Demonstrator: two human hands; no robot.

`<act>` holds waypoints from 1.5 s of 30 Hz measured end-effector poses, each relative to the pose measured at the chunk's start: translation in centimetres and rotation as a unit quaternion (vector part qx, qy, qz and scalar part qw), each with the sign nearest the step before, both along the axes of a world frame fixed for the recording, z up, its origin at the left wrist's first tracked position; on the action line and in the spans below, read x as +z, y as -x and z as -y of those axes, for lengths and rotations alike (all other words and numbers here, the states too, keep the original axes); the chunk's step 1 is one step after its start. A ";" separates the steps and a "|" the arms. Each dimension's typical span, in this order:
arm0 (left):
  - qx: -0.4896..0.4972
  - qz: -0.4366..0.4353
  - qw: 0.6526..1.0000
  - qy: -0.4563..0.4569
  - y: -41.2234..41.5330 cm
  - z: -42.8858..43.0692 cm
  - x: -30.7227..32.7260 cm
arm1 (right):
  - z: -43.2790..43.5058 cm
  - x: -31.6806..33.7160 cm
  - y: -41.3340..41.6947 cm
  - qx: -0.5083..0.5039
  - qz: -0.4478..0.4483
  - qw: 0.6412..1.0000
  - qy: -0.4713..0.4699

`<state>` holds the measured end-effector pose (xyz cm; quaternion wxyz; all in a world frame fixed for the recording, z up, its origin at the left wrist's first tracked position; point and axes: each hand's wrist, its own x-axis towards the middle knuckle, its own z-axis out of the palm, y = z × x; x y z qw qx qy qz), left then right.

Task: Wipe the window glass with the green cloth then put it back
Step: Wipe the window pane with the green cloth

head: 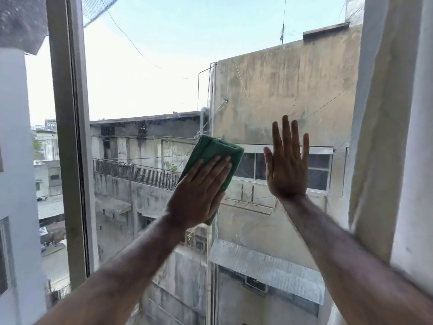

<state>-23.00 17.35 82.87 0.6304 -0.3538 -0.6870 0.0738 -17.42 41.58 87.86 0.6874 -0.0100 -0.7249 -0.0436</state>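
Observation:
The folded green cloth (pixel 216 152) lies flat against the window glass (pixel 152 90) near the middle of the pane. My left hand (pixel 199 193) presses it onto the glass, palm down, fingers together and pointing up to the right. Part of the cloth is hidden under that hand. My right hand (pixel 287 163) rests flat on the glass just to the right of the cloth, fingers spread upward, holding nothing. A small gap separates it from the cloth.
A grey window frame post (pixel 70 137) bounds the pane on the left. A pale curtain (pixel 386 137) hangs at the right, close to my right forearm. Weathered buildings and sky show through the glass.

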 end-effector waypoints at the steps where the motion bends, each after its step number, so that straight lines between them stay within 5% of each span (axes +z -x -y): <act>1: 0.002 0.000 0.999 -0.040 0.1 -0.4 1.5 | 0.0 0.0 0.0 0.001 0.000 1.000 -0.001; 6: -0.033 0.055 0.969 -0.239 -1.1 -6.1 9.4 | 0.0 0.0 0.0 -0.007 -0.003 1.000 -0.005; 12: -0.020 0.044 0.998 -0.031 -1.4 -4.9 0.8 | -0.4 0.1 0.1 -0.005 -0.005 1.000 -0.007; 16: 0.010 0.030 0.999 -0.025 0.0 1.5 -3.5 | -0.2 0.0 0.1 0.006 -0.004 1.000 -0.005; 19: 0.016 0.046 0.985 -0.164 2.0 5.9 0.0 | -0.2 0.1 0.1 0.009 -0.007 1.000 -0.005; 23: 0.010 0.071 0.904 -0.421 2.8 5.4 8.4 | -0.1 0.0 0.2 0.000 -0.006 1.000 -0.001; 26: -0.018 0.080 0.861 -0.503 1.1 0.1 12.1 | -0.2 0.0 0.2 0.000 -0.006 1.000 -0.001; 28: -0.040 0.049 0.896 -0.440 -0.3 -3.8 11.6 | -0.4 0.1 0.2 -0.001 -0.009 1.000 -0.003; 31: -0.061 0.031 0.975 -0.211 -1.7 -7.8 5.6 | -0.5 0.0 0.3 -0.009 -0.013 1.000 -0.008; 34: -0.037 0.050 0.996 -0.063 -1.7 -5.4 -1.7 | -0.5 -0.1 0.3 -0.013 -0.015 1.000 -0.012; 36: -0.016 0.055 0.997 -0.051 -0.7 -1.2 -5.0 | -0.4 -0.1 0.3 -0.010 -0.014 1.000 -0.010; 41: 0.026 0.089 0.975 -0.200 2.3 9.8 -4.1 | 0.0 -0.2 0.4 -0.011 -0.016 1.000 -0.003; 45: 0.034 0.099 0.906 -0.410 3.8 10.7 5.1 | 0.3 -0.3 0.4 -0.012 -0.016 1.000 0.004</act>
